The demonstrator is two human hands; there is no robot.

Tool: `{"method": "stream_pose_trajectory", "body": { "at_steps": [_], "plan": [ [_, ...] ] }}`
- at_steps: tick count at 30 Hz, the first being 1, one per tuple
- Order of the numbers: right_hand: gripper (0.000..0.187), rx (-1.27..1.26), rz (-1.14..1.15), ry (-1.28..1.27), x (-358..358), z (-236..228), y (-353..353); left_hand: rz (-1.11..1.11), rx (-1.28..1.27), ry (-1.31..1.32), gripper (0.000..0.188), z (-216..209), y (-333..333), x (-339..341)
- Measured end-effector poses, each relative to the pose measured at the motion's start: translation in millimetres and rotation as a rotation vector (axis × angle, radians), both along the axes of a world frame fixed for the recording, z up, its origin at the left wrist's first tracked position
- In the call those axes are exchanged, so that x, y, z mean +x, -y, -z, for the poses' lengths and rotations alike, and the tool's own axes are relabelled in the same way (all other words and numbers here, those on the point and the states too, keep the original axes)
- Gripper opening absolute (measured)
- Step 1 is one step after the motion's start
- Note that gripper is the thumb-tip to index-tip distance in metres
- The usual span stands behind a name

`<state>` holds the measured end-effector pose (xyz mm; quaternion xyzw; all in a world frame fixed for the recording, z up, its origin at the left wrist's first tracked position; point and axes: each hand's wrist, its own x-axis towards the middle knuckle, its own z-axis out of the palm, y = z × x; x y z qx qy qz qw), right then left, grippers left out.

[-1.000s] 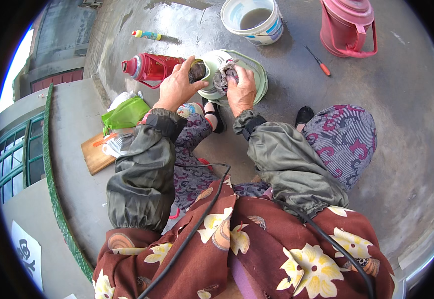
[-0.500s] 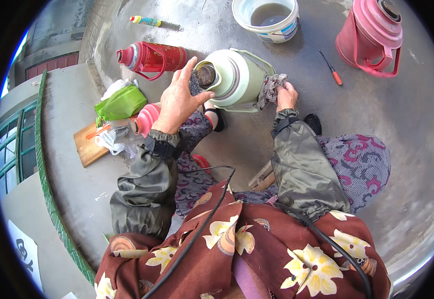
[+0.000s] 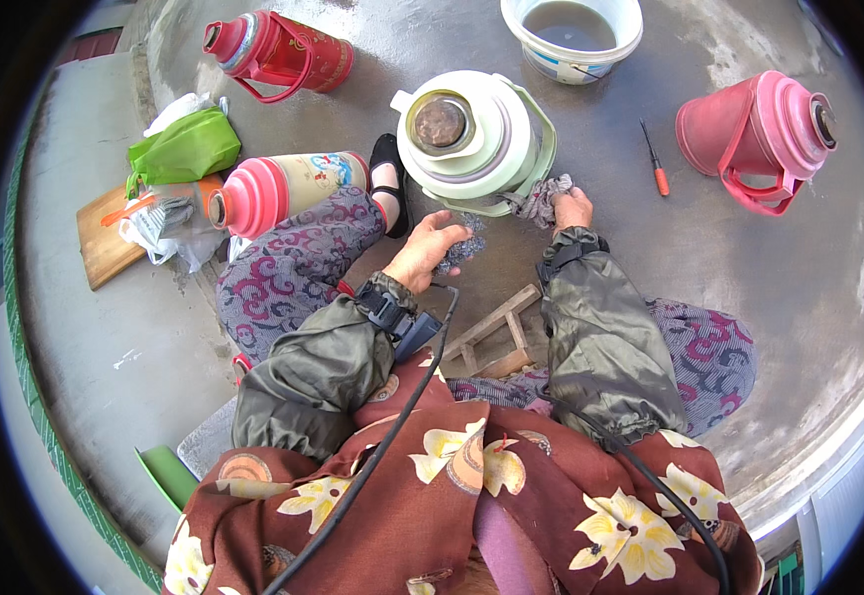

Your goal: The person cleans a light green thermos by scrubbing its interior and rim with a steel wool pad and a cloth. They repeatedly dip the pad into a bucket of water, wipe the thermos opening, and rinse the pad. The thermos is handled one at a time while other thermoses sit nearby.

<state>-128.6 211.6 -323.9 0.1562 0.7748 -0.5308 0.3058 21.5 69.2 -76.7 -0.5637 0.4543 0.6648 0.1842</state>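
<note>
A pale green thermos flask (image 3: 499,121) with a brown cork in its mouth stands in front of me, its handle hanging at its right side. My left hand (image 3: 422,256), near side of the flask and apart from it, is closed on a grey scouring pad (image 3: 463,248). In my right hand (image 3: 573,211) is a crumpled grey rag (image 3: 536,202), which touches the flask's lower right edge by the handle.
Red thermos flask (image 3: 328,61) and pink-topped flask (image 3: 258,196) lie left; a pink flask (image 3: 724,124) is at right. Beyond are a white bucket (image 3: 576,67) of murky water and a screwdriver (image 3: 657,164). A green bag (image 3: 189,147), wooden board (image 3: 105,233) and wooden frame (image 3: 496,327) are nearby.
My left hand has drawn back from the flask's mouth toward me, the scouring pad in it. The flask has gone from tilted left to more upright. My right hand keeps the rag.
</note>
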Motion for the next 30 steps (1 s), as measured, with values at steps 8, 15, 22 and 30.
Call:
{"method": "stream_pose_trajectory", "body": {
  "at_steps": [8, 15, 22, 30],
  "plan": [
    [0.030, -0.586, -0.010, 0.388, -52.5, -77.9, -53.3, -0.392, 0.448, -0.336, 0.033, 42.1, 3.5, -2.4],
    [0.024, -0.013, 0.644, 0.021, -75.0, -45.9, -86.9, -0.133, 0.360, -0.280, 0.040, 21.0, -11.2, -4.2],
    [0.027, -0.849, 0.703, 0.346, -118.8, -83.6, -60.1, -0.227, 0.628, -0.433, 0.036, -2.5, -19.8, -9.7],
    [0.046, -1.382, 0.036, 0.259, -209.0, -185.4, 10.0, -0.274, 0.520, -0.255, 0.028, 13.4, -20.5, -14.6]
  ]
}}
